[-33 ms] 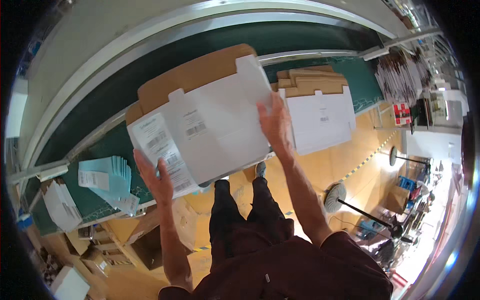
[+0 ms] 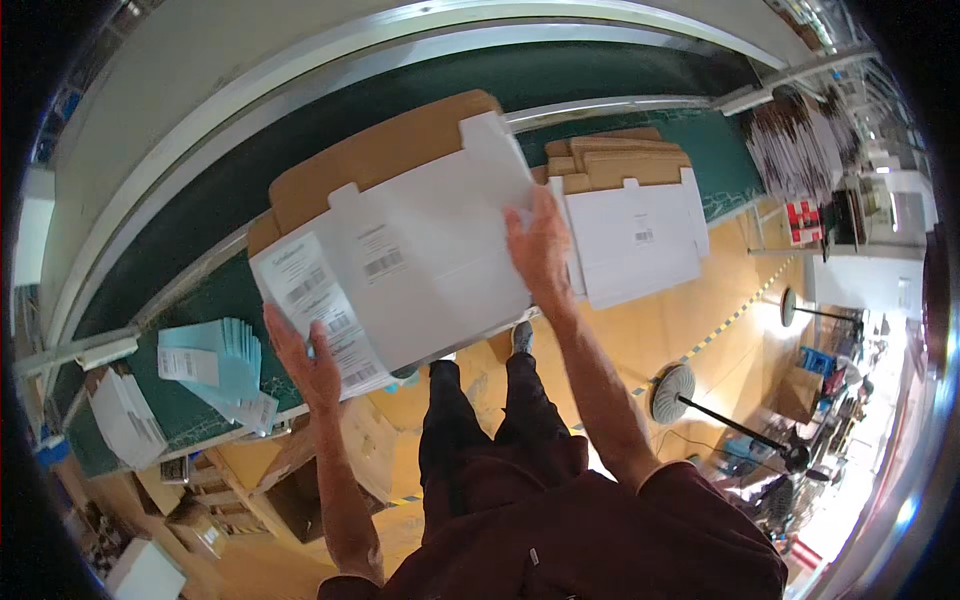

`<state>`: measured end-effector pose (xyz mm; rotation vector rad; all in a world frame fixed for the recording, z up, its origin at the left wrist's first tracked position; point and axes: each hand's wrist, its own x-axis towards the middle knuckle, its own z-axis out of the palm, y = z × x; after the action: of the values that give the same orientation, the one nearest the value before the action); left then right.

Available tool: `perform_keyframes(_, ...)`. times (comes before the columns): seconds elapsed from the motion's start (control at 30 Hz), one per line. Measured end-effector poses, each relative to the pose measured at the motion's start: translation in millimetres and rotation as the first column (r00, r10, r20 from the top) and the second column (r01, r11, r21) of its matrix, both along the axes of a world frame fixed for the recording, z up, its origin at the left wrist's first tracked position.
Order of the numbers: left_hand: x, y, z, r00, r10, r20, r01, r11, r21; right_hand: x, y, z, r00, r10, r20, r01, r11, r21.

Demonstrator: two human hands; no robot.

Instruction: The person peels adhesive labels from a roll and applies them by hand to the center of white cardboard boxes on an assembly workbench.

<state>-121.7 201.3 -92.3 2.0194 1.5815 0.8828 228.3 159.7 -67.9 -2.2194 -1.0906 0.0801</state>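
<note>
I hold a large flat white cardboard box blank (image 2: 420, 260) with barcode labels, its brown inner side showing at the far edge. My left hand (image 2: 305, 360) grips its near left corner. My right hand (image 2: 540, 250) presses flat on its right edge. The blank hovers over the dark green work surface (image 2: 640, 125). To its right lies a stack of similar flat white and brown blanks (image 2: 630, 215).
A fanned pile of light blue slips (image 2: 215, 365) and a white packet (image 2: 125, 415) lie on the surface at left. Stacked papers (image 2: 795, 145) sit at far right. A standing fan (image 2: 672, 392) is on the orange floor; cartons (image 2: 300, 490) stand below the table.
</note>
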Motion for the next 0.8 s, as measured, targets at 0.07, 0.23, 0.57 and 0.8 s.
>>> perform_keyframes(0.07, 0, 0, 0, 1.0, 0.004, 0.02, -0.003, 1.0, -0.03, -7, -1, 5, 0.999, -0.045, -0.023, 0.043, 0.998, -0.055)
perform_keyframes(0.23, -2, 4, -10, 0.993, -0.031, -0.111, 0.038, 0.998, 0.059, -6, -15, 10, 0.998, -0.046, 0.041, 0.044, 0.998, 0.05)
perform_keyframes(0.57, 83, -136, 55, 0.909, 0.157, 0.387, 0.099, 0.819, -0.566, 233, -130, -8, 0.679, 0.119, -0.725, 0.129, 0.952, 0.278)
perform_keyframes(0.8, 332, -181, 9, 0.793, -0.344, 0.503, 0.591, 0.635, -0.498, 470, -275, -149, 0.859, -0.287, -0.425, 0.271, 0.958, -0.099)
